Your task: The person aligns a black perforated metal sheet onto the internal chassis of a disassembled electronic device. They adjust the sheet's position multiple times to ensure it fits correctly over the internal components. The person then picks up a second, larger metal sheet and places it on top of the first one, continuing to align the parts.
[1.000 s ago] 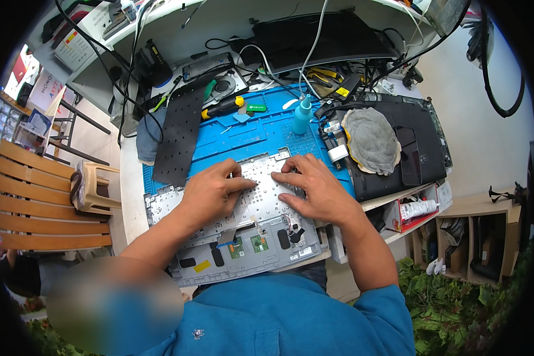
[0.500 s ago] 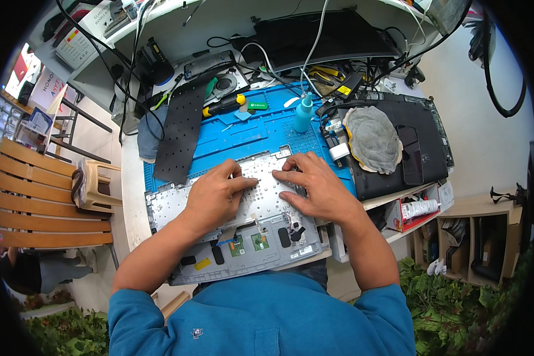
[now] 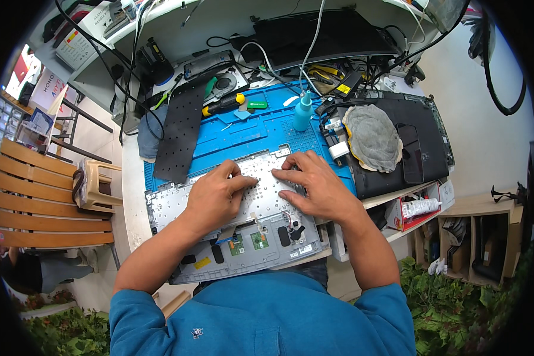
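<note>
Silver laptop chassis (image 3: pixel 268 193) overlapped the near edge of the blue mat (image 3: pixel 225 139)

The left hand (image 3: pixel 217 193) lay on the chassis, thumb and index finger close together; whether they pinched anything could not be told. The right hand (image 3: pixel 315 185) touched the chassis, thumb and fingers apart. On the mat stood 1 teal bottle (image 3: pixel 302 114); 1 black perforated sheet (image 3: pixel 181 132) covered part of the mat's left side.

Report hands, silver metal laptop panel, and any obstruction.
Left hand at silver perforated metal laptop panel, grip unclear. Right hand open, fingers over panel. Black dotted rectangular sheet near panel's far-left edge, clear of both hands.
</note>
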A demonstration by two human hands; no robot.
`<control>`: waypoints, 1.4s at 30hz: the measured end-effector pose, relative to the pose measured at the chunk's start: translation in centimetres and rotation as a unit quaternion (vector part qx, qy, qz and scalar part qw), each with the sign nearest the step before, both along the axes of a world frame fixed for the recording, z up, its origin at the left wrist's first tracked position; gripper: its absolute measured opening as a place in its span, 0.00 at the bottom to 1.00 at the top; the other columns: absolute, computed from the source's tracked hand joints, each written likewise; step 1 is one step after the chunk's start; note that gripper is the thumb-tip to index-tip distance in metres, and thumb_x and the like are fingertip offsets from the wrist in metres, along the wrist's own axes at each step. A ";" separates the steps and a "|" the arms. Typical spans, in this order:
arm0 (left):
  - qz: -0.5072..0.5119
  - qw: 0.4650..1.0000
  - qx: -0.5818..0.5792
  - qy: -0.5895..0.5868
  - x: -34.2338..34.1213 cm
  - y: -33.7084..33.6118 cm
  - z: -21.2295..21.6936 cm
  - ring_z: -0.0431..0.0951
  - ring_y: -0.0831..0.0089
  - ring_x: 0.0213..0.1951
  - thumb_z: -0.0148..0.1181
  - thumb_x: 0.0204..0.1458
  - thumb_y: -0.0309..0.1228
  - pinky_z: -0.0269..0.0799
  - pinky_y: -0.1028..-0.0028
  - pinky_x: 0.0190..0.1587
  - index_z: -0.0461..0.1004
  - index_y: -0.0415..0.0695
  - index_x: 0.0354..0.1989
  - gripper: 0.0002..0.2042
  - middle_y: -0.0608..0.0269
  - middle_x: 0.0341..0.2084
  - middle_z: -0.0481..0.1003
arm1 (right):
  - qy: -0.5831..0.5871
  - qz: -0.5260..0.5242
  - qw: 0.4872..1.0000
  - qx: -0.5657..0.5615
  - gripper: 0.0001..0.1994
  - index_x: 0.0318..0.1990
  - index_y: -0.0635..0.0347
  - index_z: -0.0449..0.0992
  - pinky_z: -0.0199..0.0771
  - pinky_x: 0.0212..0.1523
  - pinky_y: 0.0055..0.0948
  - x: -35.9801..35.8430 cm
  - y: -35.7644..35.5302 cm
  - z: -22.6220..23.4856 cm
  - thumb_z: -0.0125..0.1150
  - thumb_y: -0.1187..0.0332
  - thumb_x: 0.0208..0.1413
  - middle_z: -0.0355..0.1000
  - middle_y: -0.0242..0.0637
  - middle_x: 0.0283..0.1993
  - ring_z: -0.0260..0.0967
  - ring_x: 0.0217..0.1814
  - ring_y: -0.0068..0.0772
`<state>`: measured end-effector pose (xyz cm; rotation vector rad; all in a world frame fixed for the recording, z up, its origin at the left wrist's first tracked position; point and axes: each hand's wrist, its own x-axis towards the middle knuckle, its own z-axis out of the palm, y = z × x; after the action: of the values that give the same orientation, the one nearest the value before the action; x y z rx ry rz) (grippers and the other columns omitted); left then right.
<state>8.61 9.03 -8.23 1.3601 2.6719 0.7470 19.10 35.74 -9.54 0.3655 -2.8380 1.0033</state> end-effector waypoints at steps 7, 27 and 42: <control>0.010 1.000 0.006 0.017 0.4 0.0 -0.2 0.87 0.57 0.41 0.72 0.55 0.21 0.84 0.60 0.42 0.92 0.57 0.49 0.17 0.62 0.43 0.80 | 0.001 -0.001 1.000 0.001 0.21 0.63 0.54 0.88 0.69 0.67 0.46 0.1 0.0 0.0 0.75 0.61 0.64 0.76 0.38 0.59 0.69 0.64 0.46; -0.017 1.000 -0.016 -0.021 -1.1 0.5 0.4 0.87 0.56 0.46 0.70 0.53 0.15 0.84 0.60 0.48 0.94 0.57 0.48 0.21 0.60 0.47 0.82 | -0.001 0.003 1.000 0.011 0.21 0.64 0.54 0.87 0.69 0.67 0.47 0.1 -0.1 -0.1 0.74 0.61 0.65 0.76 0.39 0.60 0.68 0.65 0.47; -0.171 0.981 -0.092 -0.014 -5.9 1.8 2.1 0.86 0.60 0.49 0.72 0.49 0.14 0.84 0.61 0.50 0.94 0.61 0.48 0.24 0.65 0.47 0.83 | 0.007 0.009 1.000 0.009 0.22 0.64 0.54 0.87 0.69 0.67 0.47 -0.1 0.0 -0.2 0.75 0.62 0.63 0.76 0.40 0.60 0.69 0.65 0.47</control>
<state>2.66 10.84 -6.16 1.6763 2.3234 0.4655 19.04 35.77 -9.71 0.3987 -2.8390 0.9751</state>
